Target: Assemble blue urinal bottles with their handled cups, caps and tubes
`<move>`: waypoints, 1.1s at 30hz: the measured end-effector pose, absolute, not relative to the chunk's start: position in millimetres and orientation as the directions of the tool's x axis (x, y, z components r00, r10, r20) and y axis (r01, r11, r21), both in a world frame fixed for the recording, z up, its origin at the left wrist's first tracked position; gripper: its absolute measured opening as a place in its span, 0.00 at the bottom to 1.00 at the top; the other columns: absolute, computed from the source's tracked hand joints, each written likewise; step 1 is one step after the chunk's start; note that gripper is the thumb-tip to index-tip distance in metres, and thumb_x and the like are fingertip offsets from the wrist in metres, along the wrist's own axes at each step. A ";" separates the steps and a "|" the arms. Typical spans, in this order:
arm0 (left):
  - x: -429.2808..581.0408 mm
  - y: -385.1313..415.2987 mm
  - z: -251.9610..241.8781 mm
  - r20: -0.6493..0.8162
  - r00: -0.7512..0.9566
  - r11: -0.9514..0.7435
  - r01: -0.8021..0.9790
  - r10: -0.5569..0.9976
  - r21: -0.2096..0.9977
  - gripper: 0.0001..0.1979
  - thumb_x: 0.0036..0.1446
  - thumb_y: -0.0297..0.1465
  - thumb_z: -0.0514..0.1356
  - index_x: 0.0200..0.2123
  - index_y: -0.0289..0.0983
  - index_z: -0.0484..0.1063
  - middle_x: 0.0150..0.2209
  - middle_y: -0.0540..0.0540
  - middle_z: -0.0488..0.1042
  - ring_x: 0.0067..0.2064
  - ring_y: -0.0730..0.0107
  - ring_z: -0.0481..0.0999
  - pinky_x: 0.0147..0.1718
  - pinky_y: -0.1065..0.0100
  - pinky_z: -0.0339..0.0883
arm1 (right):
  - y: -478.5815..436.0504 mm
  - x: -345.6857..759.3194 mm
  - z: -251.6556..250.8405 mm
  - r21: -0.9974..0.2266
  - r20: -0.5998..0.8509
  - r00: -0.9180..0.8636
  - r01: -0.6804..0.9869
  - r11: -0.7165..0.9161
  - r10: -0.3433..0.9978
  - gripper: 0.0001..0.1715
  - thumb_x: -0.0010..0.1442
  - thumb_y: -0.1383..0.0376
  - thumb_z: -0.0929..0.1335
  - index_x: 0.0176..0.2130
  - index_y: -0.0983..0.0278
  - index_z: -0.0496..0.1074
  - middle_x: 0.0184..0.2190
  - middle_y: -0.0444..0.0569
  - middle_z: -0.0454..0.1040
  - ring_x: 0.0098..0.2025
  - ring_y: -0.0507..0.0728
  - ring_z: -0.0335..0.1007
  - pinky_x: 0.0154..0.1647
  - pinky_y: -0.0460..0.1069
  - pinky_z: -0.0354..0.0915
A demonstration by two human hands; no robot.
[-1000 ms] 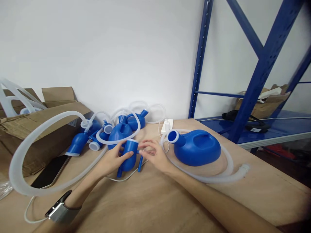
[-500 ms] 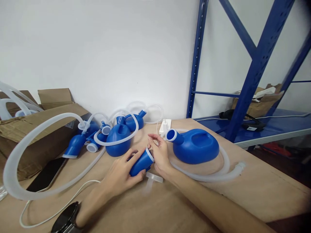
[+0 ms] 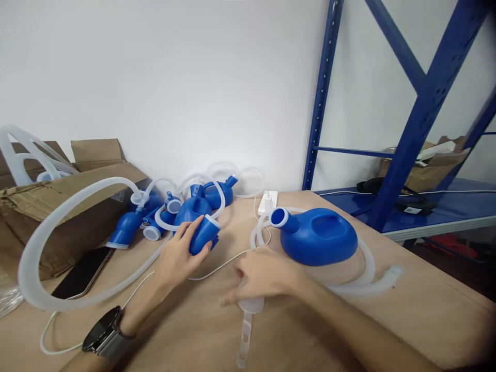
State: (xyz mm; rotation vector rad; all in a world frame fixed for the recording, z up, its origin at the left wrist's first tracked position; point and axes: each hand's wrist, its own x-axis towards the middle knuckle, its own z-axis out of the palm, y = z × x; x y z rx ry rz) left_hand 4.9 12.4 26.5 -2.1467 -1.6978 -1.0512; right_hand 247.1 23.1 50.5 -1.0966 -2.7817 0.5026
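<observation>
My left hand (image 3: 182, 253) is wrapped around a blue plastic tube-shaped piece (image 3: 203, 235) with a white rim, which it holds tilted above the table. My right hand (image 3: 261, 274), smeared by motion, is low over a translucent cap (image 3: 252, 306) with a perforated strap (image 3: 244, 341) that points toward me. The right fingertips are partly hidden, so their grip on the cap is unclear. Right of the hands stands a blue jug-shaped bottle (image 3: 318, 237), its white-rimmed spout facing left.
Several blue bottles (image 3: 189, 211) and spouts lie at the back left among translucent hoses (image 3: 33, 258). A cardboard box (image 3: 73, 217), a phone (image 3: 83, 273) and a white cable (image 3: 219, 267) are on the left. A white power strip (image 3: 268, 202) sits near the wall, left of blue shelving (image 3: 321, 98).
My left hand has moved left with the blue piece, away from my right hand. My right hand has left the piece's rim and come down toward me, over the translucent cap.
</observation>
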 end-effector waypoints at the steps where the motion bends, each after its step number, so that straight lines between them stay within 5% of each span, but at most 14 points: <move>1: 3.3 13.0 27.6 0.654 0.061 -0.310 0.911 0.754 0.273 0.30 0.63 0.45 0.57 0.65 0.42 0.64 0.55 0.41 0.73 0.50 0.51 0.79 0.42 0.58 0.74 | 17.1 244.2 49.5 -0.260 -0.073 -0.734 0.667 0.698 0.675 0.39 0.52 0.33 0.70 0.35 0.66 0.77 0.30 0.56 0.79 0.34 0.65 0.75 0.38 0.55 0.66; 4: 2.0 11.4 31.5 0.699 0.037 -0.335 0.895 0.714 0.295 0.30 0.63 0.45 0.57 0.66 0.41 0.64 0.56 0.40 0.73 0.52 0.51 0.77 0.45 0.58 0.74 | 10.0 237.6 44.1 -0.134 -0.077 -0.747 0.664 0.735 0.661 0.40 0.51 0.37 0.73 0.42 0.70 0.79 0.37 0.63 0.81 0.39 0.71 0.77 0.42 0.59 0.67; 6: 2.4 8.5 34.0 0.731 0.046 -0.382 0.873 0.681 0.301 0.30 0.63 0.44 0.58 0.66 0.40 0.64 0.57 0.40 0.72 0.54 0.51 0.76 0.49 0.57 0.73 | 16.3 239.4 43.0 -0.187 -0.067 -0.785 0.616 0.765 0.616 0.34 0.51 0.42 0.75 0.42 0.68 0.79 0.38 0.60 0.80 0.40 0.69 0.77 0.40 0.56 0.68; 10: 0.1 3.8 37.2 0.756 0.088 -0.515 0.782 0.649 0.351 0.29 0.63 0.43 0.60 0.64 0.38 0.65 0.57 0.39 0.73 0.55 0.52 0.76 0.55 0.55 0.70 | 42.6 254.3 50.4 -0.578 0.064 -0.857 0.387 0.719 0.512 0.29 0.49 0.49 0.78 0.47 0.59 0.78 0.44 0.50 0.77 0.38 0.58 0.74 0.36 0.49 0.68; 14: -5.2 3.4 38.3 0.704 0.037 -0.524 0.696 0.709 0.491 0.31 0.64 0.45 0.58 0.65 0.36 0.65 0.58 0.37 0.74 0.53 0.49 0.77 0.54 0.53 0.71 | 59.1 260.1 57.0 -0.808 0.398 -0.604 0.126 0.575 0.691 0.27 0.55 0.53 0.77 0.52 0.55 0.74 0.52 0.48 0.73 0.44 0.57 0.72 0.42 0.50 0.70; 17: -2.0 2.5 37.2 0.631 0.129 -0.531 0.682 0.765 0.504 0.30 0.62 0.45 0.59 0.63 0.37 0.67 0.58 0.37 0.76 0.53 0.47 0.78 0.53 0.52 0.72 | 56.8 251.4 50.6 -0.793 0.571 -0.355 -0.007 0.609 0.740 0.25 0.63 0.53 0.72 0.58 0.52 0.70 0.58 0.49 0.67 0.54 0.59 0.69 0.52 0.54 0.70; 22: 18.1 -3.2 26.4 0.636 0.268 -0.622 0.652 0.724 0.434 0.35 0.60 0.40 0.62 0.68 0.39 0.59 0.57 0.36 0.75 0.53 0.51 0.79 0.51 0.54 0.74 | 38.3 227.9 25.7 -0.705 0.623 -0.502 -0.029 0.709 0.600 0.32 0.65 0.51 0.71 0.65 0.51 0.64 0.63 0.51 0.61 0.67 0.62 0.59 0.68 0.59 0.60; 27: 26.7 -7.9 18.3 0.682 0.300 -0.647 0.687 0.667 0.330 0.51 0.56 0.37 0.67 0.75 0.45 0.42 0.52 0.41 0.76 0.48 0.56 0.80 0.46 0.58 0.76 | 33.3 220.2 10.3 -0.749 0.583 -0.495 -0.020 0.662 0.645 0.45 0.61 0.51 0.75 0.70 0.53 0.57 0.67 0.53 0.62 0.69 0.64 0.58 0.69 0.62 0.59; 33: 29.1 -13.2 26.7 0.662 0.332 -0.631 0.725 0.672 0.277 0.41 0.58 0.30 0.61 0.73 0.48 0.52 0.50 0.44 0.74 0.43 0.62 0.80 0.42 0.63 0.76 | 30.5 220.0 11.9 -0.718 0.624 -0.410 0.034 0.695 0.665 0.40 0.63 0.53 0.73 0.69 0.53 0.62 0.66 0.52 0.68 0.67 0.64 0.65 0.68 0.60 0.62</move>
